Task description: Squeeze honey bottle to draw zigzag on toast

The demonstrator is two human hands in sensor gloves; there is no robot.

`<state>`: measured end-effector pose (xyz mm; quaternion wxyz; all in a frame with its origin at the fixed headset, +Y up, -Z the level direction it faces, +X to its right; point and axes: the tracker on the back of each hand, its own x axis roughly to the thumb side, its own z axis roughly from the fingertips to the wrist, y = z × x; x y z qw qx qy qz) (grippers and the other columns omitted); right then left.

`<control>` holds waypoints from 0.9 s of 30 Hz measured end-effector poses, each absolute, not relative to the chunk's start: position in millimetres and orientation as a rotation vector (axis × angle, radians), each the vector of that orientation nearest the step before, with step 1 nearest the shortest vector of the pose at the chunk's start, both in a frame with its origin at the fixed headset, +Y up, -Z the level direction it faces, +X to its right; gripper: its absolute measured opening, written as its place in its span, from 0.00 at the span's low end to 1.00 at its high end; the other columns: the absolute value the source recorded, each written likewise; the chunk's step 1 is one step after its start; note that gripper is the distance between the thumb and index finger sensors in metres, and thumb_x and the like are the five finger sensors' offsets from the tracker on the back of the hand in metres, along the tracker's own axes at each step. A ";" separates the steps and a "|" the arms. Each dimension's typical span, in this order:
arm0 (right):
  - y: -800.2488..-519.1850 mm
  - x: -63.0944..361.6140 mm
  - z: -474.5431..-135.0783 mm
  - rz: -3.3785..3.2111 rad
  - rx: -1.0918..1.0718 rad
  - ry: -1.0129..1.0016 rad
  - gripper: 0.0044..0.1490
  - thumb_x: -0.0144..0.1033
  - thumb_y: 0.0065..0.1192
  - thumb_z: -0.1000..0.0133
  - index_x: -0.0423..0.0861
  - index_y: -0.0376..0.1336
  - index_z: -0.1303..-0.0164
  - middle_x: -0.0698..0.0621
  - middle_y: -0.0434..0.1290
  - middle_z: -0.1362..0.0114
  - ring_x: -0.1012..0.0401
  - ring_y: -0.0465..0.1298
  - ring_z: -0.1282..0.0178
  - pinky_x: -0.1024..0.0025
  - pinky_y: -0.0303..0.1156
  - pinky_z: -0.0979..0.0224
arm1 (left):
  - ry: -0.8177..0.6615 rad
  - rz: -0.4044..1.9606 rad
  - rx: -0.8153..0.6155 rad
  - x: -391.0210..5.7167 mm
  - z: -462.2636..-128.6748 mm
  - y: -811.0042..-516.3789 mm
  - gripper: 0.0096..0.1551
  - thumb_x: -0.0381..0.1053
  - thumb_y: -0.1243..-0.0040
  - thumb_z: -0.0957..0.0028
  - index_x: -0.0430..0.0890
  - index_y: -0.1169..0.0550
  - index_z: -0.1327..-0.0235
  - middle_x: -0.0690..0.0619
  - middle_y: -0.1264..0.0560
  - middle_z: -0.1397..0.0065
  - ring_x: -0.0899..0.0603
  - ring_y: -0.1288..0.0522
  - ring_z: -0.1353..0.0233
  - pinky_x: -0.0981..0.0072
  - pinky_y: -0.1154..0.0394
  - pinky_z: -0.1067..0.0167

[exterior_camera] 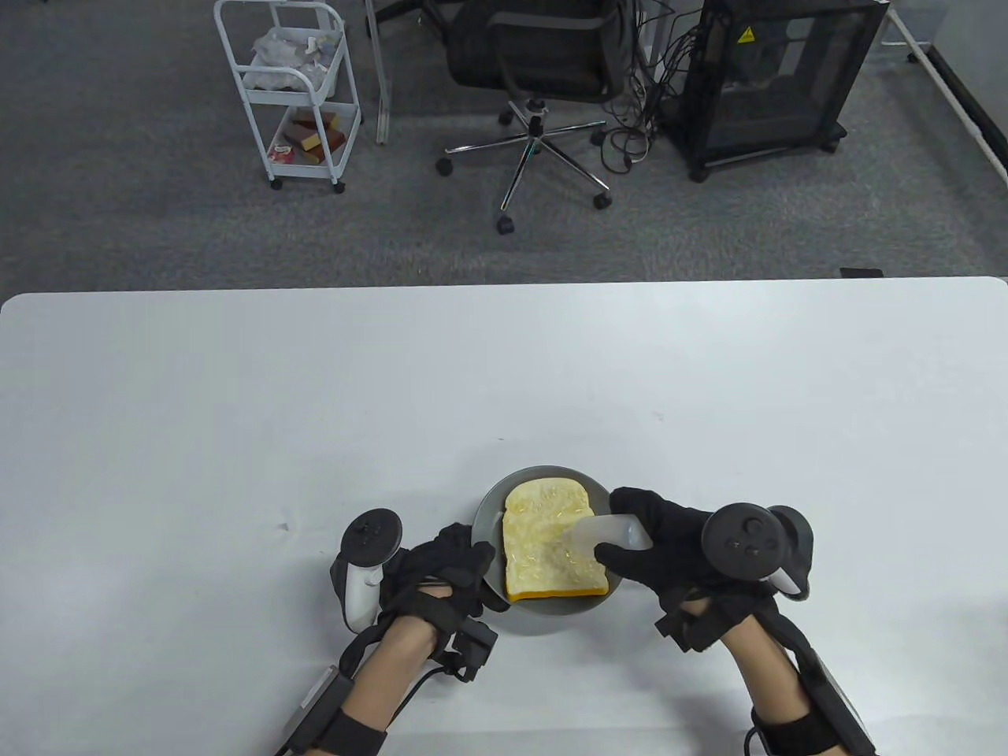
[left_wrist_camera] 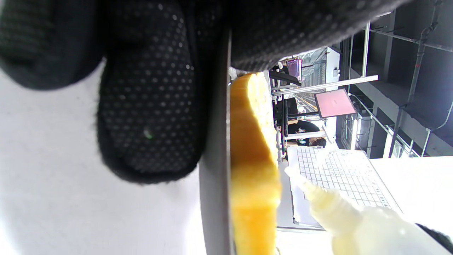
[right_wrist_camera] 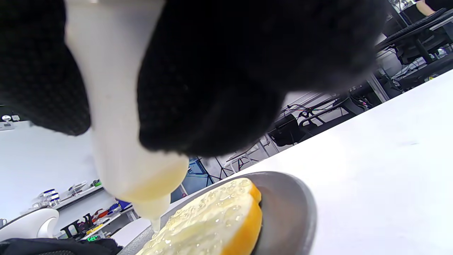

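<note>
A slice of toast (exterior_camera: 547, 543) with glossy honey lines lies on a grey plate (exterior_camera: 535, 618) near the table's front edge. My right hand (exterior_camera: 657, 543) grips a translucent honey bottle (exterior_camera: 606, 533), tilted with its nozzle down over the toast's middle. In the right wrist view the bottle (right_wrist_camera: 116, 117) points down at the toast (right_wrist_camera: 212, 226), its tip just above the surface. My left hand (exterior_camera: 449, 571) holds the plate's left rim. In the left wrist view my fingers (left_wrist_camera: 148, 117) press the plate's edge (left_wrist_camera: 212, 198) beside the toast (left_wrist_camera: 253, 170) and the bottle's nozzle (left_wrist_camera: 329, 205).
The white table (exterior_camera: 315, 409) spreads around the plate. Beyond its far edge stand a white trolley (exterior_camera: 291, 87), an office chair (exterior_camera: 535, 71) and a black cabinet (exterior_camera: 772, 79) on the floor.
</note>
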<state>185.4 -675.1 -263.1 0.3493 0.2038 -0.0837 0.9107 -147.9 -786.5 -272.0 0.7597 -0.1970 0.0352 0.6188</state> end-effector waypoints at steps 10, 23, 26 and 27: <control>-671.4 198.6 -263.1 2.386 0.495 -0.199 0.46 0.63 0.84 0.55 0.43 0.71 0.36 0.45 0.87 0.54 0.62 0.89 0.75 0.79 0.87 0.74 | 0.082 1.359 -0.424 -149.8 -271.9 -786.0 0.28 0.46 0.36 0.45 0.32 0.30 0.40 0.38 0.11 0.54 0.44 0.05 0.65 0.53 0.15 0.65; -665.5 215.2 -264.6 2.392 0.446 -0.169 0.46 0.63 0.84 0.55 0.43 0.71 0.36 0.45 0.87 0.54 0.62 0.88 0.75 0.79 0.87 0.74 | 0.088 1.367 -0.416 -152.3 -271.9 -785.1 0.28 0.46 0.36 0.45 0.32 0.30 0.40 0.38 0.11 0.54 0.44 0.05 0.65 0.53 0.14 0.65; -665.0 217.1 -264.8 2.387 0.444 -0.152 0.46 0.63 0.84 0.55 0.43 0.71 0.36 0.45 0.87 0.54 0.62 0.89 0.75 0.79 0.87 0.74 | 0.088 1.371 -0.414 -153.0 -272.1 -785.0 0.27 0.46 0.36 0.45 0.32 0.30 0.40 0.38 0.11 0.54 0.44 0.05 0.65 0.53 0.14 0.65; -664.8 217.5 -264.8 2.387 0.446 -0.141 0.46 0.63 0.84 0.55 0.43 0.71 0.36 0.45 0.87 0.54 0.62 0.88 0.75 0.79 0.87 0.74 | 0.089 1.373 -0.414 -153.0 -272.0 -784.9 0.28 0.46 0.36 0.45 0.32 0.30 0.40 0.38 0.11 0.54 0.44 0.05 0.65 0.53 0.15 0.65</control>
